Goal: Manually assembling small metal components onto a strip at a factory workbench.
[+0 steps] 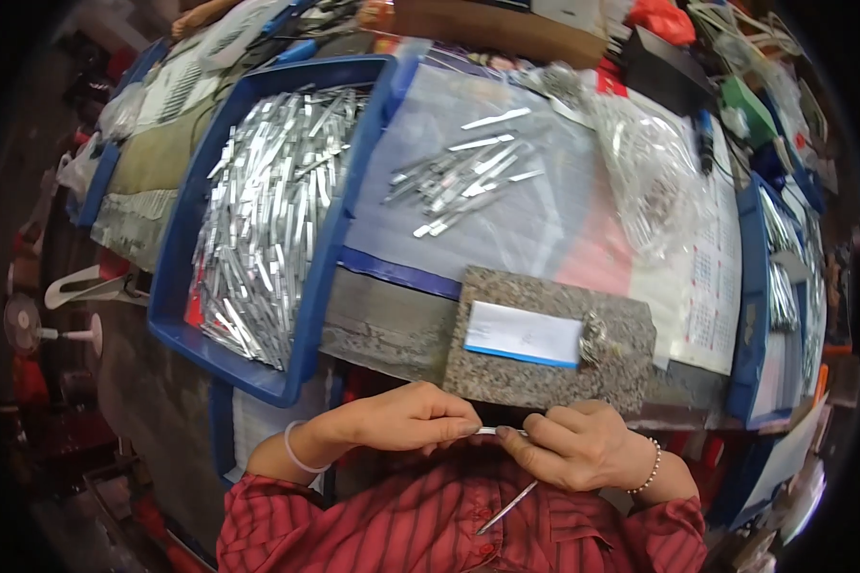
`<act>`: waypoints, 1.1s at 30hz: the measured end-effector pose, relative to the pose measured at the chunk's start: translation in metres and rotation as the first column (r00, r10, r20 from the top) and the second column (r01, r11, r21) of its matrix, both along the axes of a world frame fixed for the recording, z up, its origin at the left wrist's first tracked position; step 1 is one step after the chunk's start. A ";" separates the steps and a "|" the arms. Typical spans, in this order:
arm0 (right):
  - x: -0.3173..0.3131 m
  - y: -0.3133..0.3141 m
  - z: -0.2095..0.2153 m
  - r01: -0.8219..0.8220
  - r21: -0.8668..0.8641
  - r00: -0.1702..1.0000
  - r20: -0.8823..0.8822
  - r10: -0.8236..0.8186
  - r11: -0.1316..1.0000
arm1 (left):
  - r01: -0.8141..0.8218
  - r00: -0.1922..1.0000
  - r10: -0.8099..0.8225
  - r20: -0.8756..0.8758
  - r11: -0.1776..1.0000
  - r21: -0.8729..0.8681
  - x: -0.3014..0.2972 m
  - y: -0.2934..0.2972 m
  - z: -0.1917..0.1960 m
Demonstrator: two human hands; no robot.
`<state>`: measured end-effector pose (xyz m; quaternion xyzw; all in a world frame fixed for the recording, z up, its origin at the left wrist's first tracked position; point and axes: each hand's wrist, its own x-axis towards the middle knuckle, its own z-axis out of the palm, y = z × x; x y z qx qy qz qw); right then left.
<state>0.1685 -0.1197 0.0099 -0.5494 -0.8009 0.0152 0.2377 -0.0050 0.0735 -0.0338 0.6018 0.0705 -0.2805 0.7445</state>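
Note:
In front of my chest, a small silver metal strip [488,431] spans the gap between my two hands. My left hand [413,417] pinches one end between thumb and fingers. At the other end, my right hand [575,446] is closed on the strip with its fingers curled. A thin metal rod [508,507] slants down out of the same right hand; its upper part is hidden by the fingers. Just beyond the hands lies a speckled stone slab [545,387], bearing a white block or pad with a blue edge [524,334] and a little heap of tiny metal parts [594,339].
A blue tray [320,277] full of silver metal strips stands at left. More strips [473,177] lie loose on a plastic-covered sheet. Clear plastic bags [655,181] rest beyond the slab. Another blue tray [750,315] with strips is at right, a cardboard box [502,33] at the back.

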 end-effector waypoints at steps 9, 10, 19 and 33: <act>0.005 0.015 -0.009 0.083 -0.102 0.986 -0.135 -0.097 0.991 | -0.138 0.990 0.135 0.046 0.988 0.068 0.008 0.018 0.010; 0.006 0.016 -0.010 0.090 -0.107 0.983 -0.148 -0.105 0.990 | -0.159 0.987 0.157 0.030 0.985 0.071 0.011 0.019 0.011; 0.015 -0.010 0.011 0.500 -0.246 0.591 -0.604 -0.534 0.831 | -0.424 0.892 0.277 0.357 0.788 0.447 0.016 0.031 0.008; 0.017 0.017 -0.001 0.328 -0.429 0.526 -0.657 -0.540 0.842 | -0.317 0.948 0.240 0.210 0.784 0.534 0.016 0.043 -0.009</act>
